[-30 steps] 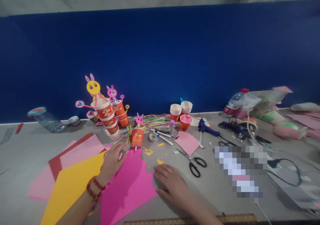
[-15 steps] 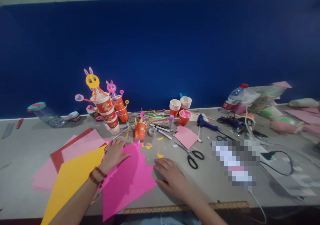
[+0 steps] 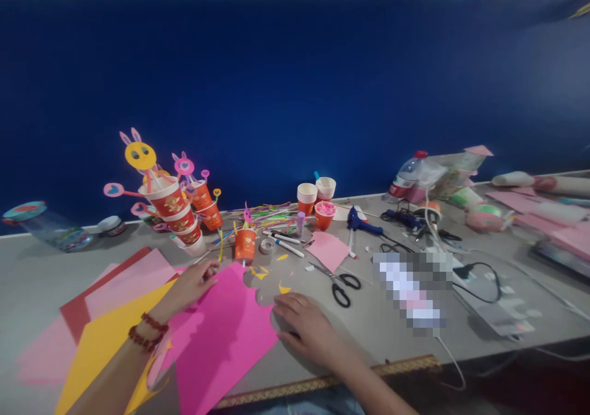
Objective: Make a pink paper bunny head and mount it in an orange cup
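Near front edge of the table: both my hands rest on one magenta paper sheet [image 3: 221,341].
Left hand [image 3: 191,284]: fingers loose and flat on the sheet's far corner, closed on nothing; a beaded bracelet [image 3: 146,331] sits on that wrist.
Right hand [image 3: 304,330]: palm down, fingers spread, pressing the sheet's right edge to the table [image 3: 415,341].
Direction: the sheet lies between my hands, its long axis running from the far corner under my left fingers back toward the front edge; both hands touch it.
Look: bright magenta, flat, with a scalloped bite cut from its far right edge.
Beside it: a yellow sheet [image 3: 106,341] partly underneath on the left, pale pink and red sheets beyond.
Further out: an orange paper cup [image 3: 244,245] just past my left fingertips, black scissors [image 3: 340,284] right of my right hand, yellow scraps between.
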`<move>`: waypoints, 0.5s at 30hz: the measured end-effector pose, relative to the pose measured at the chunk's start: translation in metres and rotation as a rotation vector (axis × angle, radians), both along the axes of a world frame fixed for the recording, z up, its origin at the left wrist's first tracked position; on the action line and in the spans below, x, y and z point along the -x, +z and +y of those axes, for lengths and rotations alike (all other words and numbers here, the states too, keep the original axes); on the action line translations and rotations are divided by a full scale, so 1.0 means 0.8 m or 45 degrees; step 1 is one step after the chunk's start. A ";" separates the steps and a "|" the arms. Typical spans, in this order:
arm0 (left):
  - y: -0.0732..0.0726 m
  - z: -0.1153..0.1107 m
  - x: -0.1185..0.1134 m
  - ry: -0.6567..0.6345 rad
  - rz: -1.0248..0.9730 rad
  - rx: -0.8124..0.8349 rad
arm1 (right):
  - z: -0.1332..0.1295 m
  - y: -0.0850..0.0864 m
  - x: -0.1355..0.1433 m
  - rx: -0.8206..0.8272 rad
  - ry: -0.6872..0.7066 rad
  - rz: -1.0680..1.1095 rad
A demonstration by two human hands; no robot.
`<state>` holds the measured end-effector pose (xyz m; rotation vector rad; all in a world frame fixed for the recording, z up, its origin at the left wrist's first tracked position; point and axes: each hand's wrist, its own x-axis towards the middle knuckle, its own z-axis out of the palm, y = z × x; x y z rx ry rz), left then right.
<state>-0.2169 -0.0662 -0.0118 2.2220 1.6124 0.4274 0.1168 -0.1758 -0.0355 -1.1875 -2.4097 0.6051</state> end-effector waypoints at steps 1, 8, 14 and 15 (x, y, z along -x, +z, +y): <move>0.006 0.001 0.002 -0.079 -0.043 0.027 | 0.000 0.000 0.000 0.008 -0.002 -0.001; 0.013 0.000 0.007 -0.197 -0.080 0.080 | 0.002 0.002 0.003 0.040 -0.009 -0.039; 0.000 -0.004 0.009 -0.178 -0.070 0.029 | 0.003 0.008 0.002 0.054 0.024 -0.082; -0.001 -0.003 0.010 -0.181 -0.067 0.024 | 0.003 0.008 0.002 0.053 0.026 -0.090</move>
